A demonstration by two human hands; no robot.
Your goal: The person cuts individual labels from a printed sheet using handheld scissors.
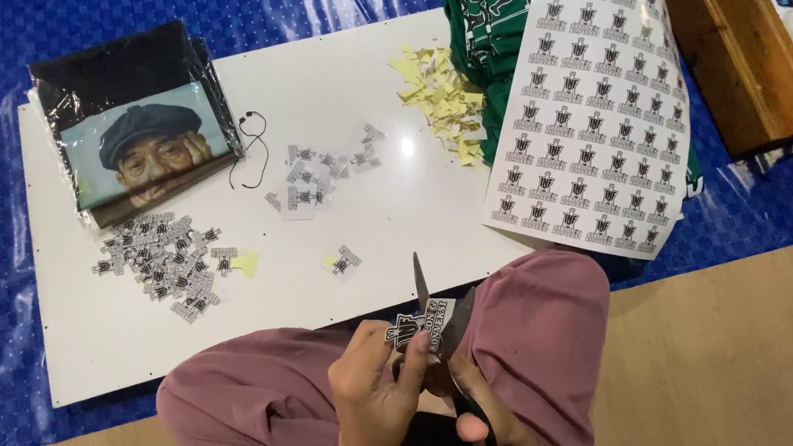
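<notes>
- The left hand pinched a small sticker; the right hand clenched the scissors.
- With fingertips so near the blades, a nick or crooked cut looked possible.

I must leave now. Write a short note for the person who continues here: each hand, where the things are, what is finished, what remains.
Left hand: pinches a small printed sticker over the lap.
Right hand: holds the scissors, blades open at the sticker.
Board: a large pile of cut stickers at left, a smaller group in the middle, yellow scraps at right.
Done: many stickers already cut out.
Left: the sticker in hand, and the uncut sticker sheet at right, still full.
</notes>
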